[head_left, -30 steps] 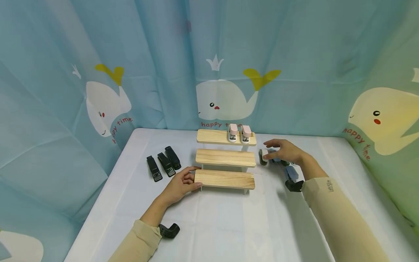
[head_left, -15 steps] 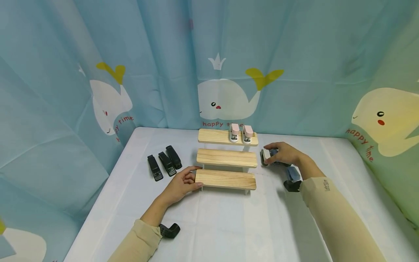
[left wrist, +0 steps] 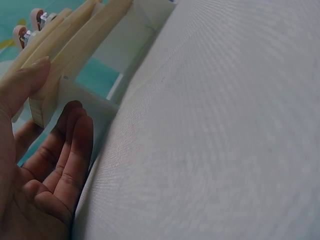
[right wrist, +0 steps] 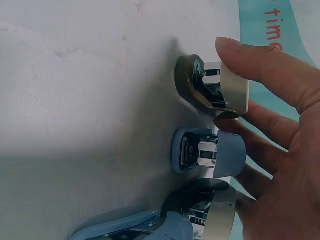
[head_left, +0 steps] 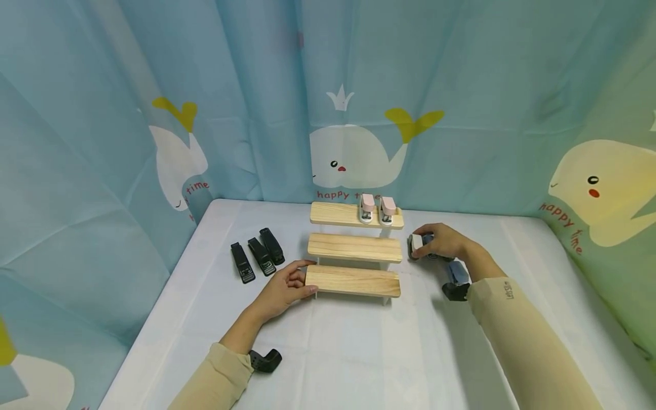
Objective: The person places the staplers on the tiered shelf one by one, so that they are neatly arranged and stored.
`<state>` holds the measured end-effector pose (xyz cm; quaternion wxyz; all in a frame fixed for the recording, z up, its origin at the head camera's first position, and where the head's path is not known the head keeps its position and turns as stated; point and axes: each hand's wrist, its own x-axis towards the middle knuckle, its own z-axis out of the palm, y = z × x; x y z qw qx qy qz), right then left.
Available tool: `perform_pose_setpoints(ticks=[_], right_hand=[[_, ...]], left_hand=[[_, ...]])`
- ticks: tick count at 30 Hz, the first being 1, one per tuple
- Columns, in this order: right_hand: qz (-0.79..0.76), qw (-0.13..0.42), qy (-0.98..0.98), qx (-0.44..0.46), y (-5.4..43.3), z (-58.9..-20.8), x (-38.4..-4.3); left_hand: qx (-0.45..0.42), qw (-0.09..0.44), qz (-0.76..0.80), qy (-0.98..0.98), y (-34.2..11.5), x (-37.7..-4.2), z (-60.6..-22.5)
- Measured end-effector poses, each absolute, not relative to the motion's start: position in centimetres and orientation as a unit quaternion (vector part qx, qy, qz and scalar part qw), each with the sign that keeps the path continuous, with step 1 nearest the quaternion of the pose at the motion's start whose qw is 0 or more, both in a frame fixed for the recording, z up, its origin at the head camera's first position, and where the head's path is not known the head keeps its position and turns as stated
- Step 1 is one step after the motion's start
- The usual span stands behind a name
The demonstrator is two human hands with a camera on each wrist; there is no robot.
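You're pinching that cream-topped, dark-based stapler (right wrist: 234, 89) with your right hand (head_left: 445, 240), left hand (head_left: 279, 291) gripping the tiered pale-wood rack (head_left: 353, 279).

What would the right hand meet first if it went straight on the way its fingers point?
Pinching the white-topped stapler, the right hand would probably meet the middle shelf first, at its right end, though relative height is unclear.
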<state>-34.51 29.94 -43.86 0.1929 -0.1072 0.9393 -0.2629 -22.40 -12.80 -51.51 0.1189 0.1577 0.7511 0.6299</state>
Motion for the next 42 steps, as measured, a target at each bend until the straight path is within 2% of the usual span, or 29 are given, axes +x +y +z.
perform_pose_setpoints(ticks=[21,42], right_hand=[[-0.295,0.137,0.937,-0.124,29.5,-40.4,-32.3],[-0.336,0.069,0.928,-0.148,28.8,-33.9,-29.4]], left_hand=[[0.152,0.123,0.622,0.758,-12.8,-22.3,-51.8],[0.156,0.119,0.623,0.757,-12.7,-22.1,-51.3]])
